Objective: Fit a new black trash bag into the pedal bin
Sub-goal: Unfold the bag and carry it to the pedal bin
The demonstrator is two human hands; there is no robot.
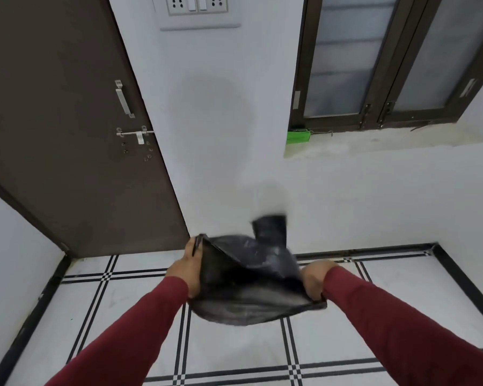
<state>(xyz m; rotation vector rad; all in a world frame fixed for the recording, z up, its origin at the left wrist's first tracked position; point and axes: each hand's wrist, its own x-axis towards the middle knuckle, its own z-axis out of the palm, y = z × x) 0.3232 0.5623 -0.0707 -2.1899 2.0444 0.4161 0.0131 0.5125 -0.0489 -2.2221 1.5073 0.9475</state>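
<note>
A black trash bag (248,277) hangs in the air in front of me, its mouth pulled open toward me and its far end blurred and flipped upward. My left hand (186,270) grips the left edge of the bag's mouth. My right hand (315,280) grips the right edge. Both arms wear dark red sleeves. No pedal bin shows in the head view.
A brown door (67,135) with a handle and bolt stands shut at the left. A white wall is ahead, with a dark-framed window (388,65) and a green box (298,136) on its sill. White floor tiles with black lines (234,352) lie below.
</note>
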